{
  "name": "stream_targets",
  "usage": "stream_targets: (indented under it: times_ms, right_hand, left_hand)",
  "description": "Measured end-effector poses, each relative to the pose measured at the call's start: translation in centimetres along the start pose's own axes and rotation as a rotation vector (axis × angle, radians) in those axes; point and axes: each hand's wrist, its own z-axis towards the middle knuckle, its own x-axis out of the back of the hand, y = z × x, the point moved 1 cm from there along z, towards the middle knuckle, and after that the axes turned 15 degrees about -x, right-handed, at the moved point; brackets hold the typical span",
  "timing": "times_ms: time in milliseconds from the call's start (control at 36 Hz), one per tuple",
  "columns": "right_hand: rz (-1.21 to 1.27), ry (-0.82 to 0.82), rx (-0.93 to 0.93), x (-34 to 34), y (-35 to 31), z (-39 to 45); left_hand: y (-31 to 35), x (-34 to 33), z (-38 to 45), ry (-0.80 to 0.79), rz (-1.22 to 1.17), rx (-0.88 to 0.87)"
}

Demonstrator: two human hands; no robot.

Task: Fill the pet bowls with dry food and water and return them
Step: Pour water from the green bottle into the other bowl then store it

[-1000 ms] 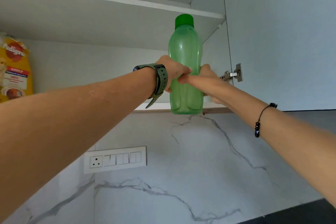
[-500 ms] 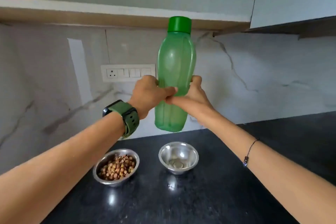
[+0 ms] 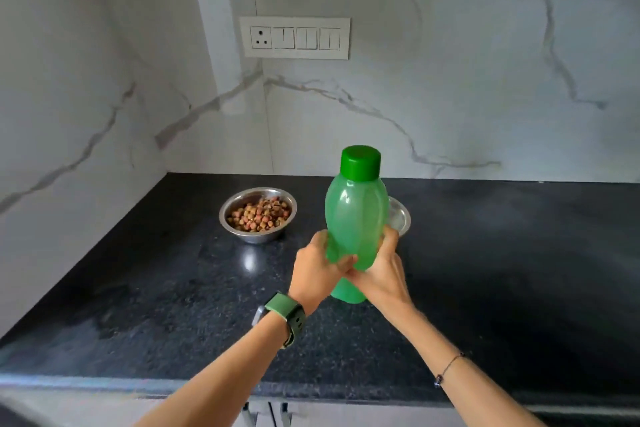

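Observation:
A green plastic bottle point(image 3: 356, 215) with a dark green cap stands upright over the black counter point(image 3: 502, 253), its base near or on the surface. My left hand point(image 3: 317, 269) and my right hand point(image 3: 382, 269) both wrap around its lower half, fingers meeting in front. A steel bowl point(image 3: 258, 213) full of brown kibble sits behind and to the left. Only the rim of a second steel bowl point(image 3: 401, 215) shows, the rest hidden behind the bottle; its contents cannot be seen.
White marble walls meet in a corner at the back left. A switch and socket plate point(image 3: 296, 38) is on the back wall. The counter's front edge point(image 3: 104, 385) runs along the bottom, with cabinet fronts below.
Both hands have brought the bottle down from the upper cabinet shelf to counter level, close in front of the two bowls. The view has tilted down from the cabinet to the counter.

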Motion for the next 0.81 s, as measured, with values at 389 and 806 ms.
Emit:
stream_targets:
  times_ms: [389, 806]
  right_hand:
    - [0.053, -0.052, 0.078, 0.2, 5.2, 0.7]
    - [0.319, -0.241, 0.058, 1.4, 2.4, 1.1]
  left_hand:
    - [-1.2, -2.8, -1.7, -0.040, -0.124, 0.116]
    - [7.1, 3.6, 5.4, -0.225, -0.390, -0.187]
